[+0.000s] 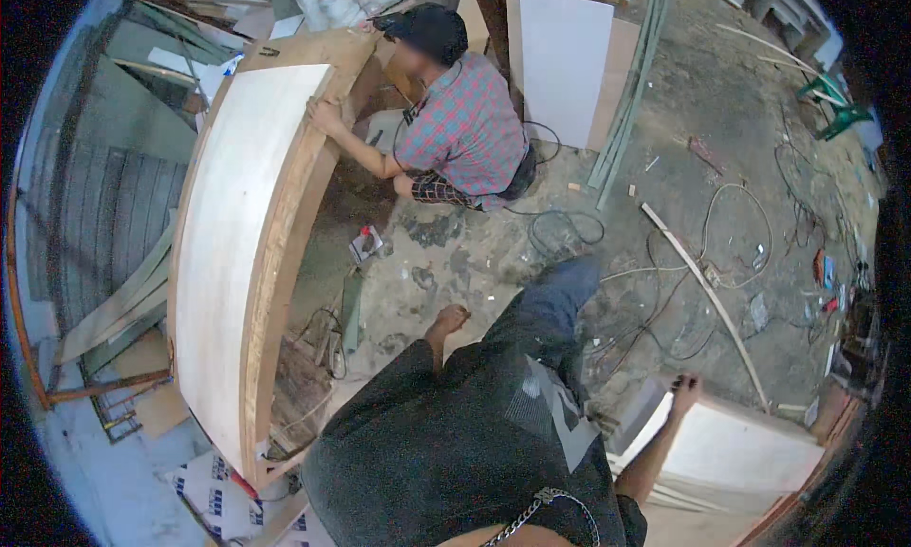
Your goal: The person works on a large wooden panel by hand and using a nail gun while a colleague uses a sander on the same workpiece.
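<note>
My left hand (452,320) hangs over the concrete floor, fingers curled in, touching nothing I can make out. On the far edge of a white-faced panel (750,443) at the lower right rests my right hand (685,395), its fingers bent over that edge; their dark tips are too small to read. A large curved wooden piece (223,224) with a white face and thick wood edges stands at the left. Crouching at its far end, a person (470,129) in a checked shirt and dark cap has a hand on its edge.
Long green strips (638,92) lean beside a white board (567,68) at the back. A pale wooden strip (707,291) crosses the floor among loose cables (565,229). Farther right is a green plastic stool (840,111). Offcuts (133,300) are stacked at far left.
</note>
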The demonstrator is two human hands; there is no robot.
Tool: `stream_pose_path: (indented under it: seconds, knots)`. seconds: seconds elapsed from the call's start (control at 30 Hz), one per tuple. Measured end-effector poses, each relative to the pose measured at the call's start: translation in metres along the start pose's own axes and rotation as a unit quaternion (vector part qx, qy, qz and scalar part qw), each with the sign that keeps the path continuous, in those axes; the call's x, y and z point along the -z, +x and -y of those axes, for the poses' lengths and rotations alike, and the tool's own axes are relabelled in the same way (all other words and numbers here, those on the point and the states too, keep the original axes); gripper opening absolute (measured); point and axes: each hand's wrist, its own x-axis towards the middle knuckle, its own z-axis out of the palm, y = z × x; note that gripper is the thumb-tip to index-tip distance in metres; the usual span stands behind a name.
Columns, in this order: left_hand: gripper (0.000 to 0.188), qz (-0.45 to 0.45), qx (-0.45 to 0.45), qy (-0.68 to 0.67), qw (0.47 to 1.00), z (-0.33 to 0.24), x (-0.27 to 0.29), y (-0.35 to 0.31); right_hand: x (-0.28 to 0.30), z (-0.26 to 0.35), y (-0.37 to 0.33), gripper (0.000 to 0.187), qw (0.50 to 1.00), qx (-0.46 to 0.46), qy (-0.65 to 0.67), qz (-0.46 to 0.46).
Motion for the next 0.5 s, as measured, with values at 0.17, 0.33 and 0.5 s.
stream_pose_path:
  seconds: [0.17, 0.33, 0.5]
  knots:
    - [0.038, -0.118, 0.017, -0.179, 0.977, -0.106, 0.0, 0.067, 0.0, 0.084, 0.136, 0.016, 0.999, -0.009, -0.001, -0.035]
    - [0.039, -0.129, -0.119, 0.158, 0.972, -0.219, 0.041, 0.2, -0.006, -0.036, 0.242, 0.018, 0.952, 0.111, -0.27, -0.091]
    - [0.031, -0.163, -0.145, -0.073, 0.973, -0.442, 0.157, 0.194, -0.08, -0.008, 0.257, 0.019, 0.962, -0.14, -0.186, 0.143]
